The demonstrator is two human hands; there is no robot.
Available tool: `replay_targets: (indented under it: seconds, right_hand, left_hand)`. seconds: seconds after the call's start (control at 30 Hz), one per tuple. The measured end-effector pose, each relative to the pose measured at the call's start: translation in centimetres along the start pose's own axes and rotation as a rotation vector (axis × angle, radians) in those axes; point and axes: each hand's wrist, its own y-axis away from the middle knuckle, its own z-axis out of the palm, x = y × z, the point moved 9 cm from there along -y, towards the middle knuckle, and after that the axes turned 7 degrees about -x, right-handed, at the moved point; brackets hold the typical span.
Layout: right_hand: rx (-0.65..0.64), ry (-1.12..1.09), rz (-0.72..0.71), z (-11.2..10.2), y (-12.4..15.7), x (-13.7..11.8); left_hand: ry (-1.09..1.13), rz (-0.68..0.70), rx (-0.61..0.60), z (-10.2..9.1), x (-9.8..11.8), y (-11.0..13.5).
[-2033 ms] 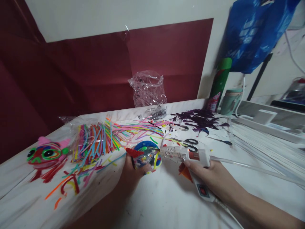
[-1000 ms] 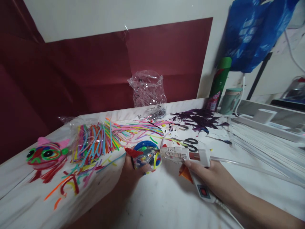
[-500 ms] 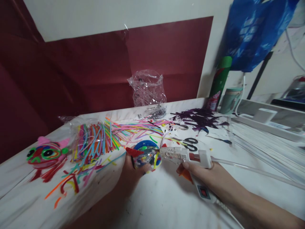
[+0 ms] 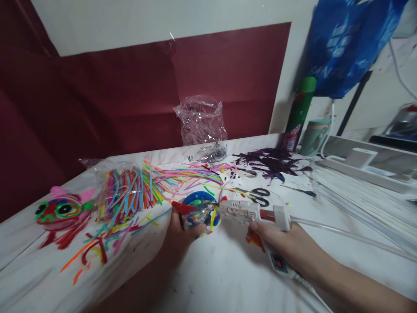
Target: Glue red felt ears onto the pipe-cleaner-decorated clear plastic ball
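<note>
My left hand [image 4: 184, 232] is closed around a round, many-coloured pipe-cleaner craft piece [image 4: 198, 213] with a blue top and a red pointed part at its left. My right hand [image 4: 280, 239] grips a white hot glue gun [image 4: 241, 209] by its handle, fingers near the orange trigger [image 4: 254, 239]. The gun's nozzle points left and meets the right side of the craft piece; whether it touches cannot be made out. A long clear glue stick [image 4: 345, 234] runs out of the gun's back. Just behind the gun lie black-handled scissors [image 4: 259, 197].
A finished-looking pink and red animal figure [image 4: 63, 213] stands at the left. Bundled colourful pipe cleaners [image 4: 130, 191] and cut scraps [image 4: 97, 252] lie beside it. Purple shreds [image 4: 270, 163], a green spray can [image 4: 300, 113], a cup [image 4: 314, 137] and several glue sticks [image 4: 361, 191] are at the right.
The glue gun has shifted very slightly to the right, with its back end a little lower. My left hand and the craft piece have hardly moved.
</note>
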Motion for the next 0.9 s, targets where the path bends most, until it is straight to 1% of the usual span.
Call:
replay_targets:
  seconds: [0.17,0.3,0.43,0.63,0.73,0.9]
  right_hand:
    - [-0.036,0.015,0.027,0.22,-0.01,0.33]
    - [-0.026,0.000,0.037,0.17,-0.04,0.46]
    - [-0.042,-0.004,0.018,0.35,-0.08,0.38]
    - [-0.035,0.048,-0.020,0.26,-0.04,0.02]
    - [-0.028,0.053,-0.020,0.14,-0.05,0.03]
    - [-0.035,0.047,-0.025,0.26,-0.16,0.20]
  left_hand:
    - [-0.010,0.017,0.008,-0.12,-0.09,-0.06]
    - [-0.015,0.010,0.012,-0.08,-0.13,-0.02]
    - [-0.017,0.010,0.000,0.10,-0.01,0.01]
    - [-0.032,0.021,0.019,-0.08,0.15,0.07]
    - [0.004,0.016,0.008,0.02,0.09,0.09]
    - [-0.032,0.018,0.009,-0.03,0.18,0.11]
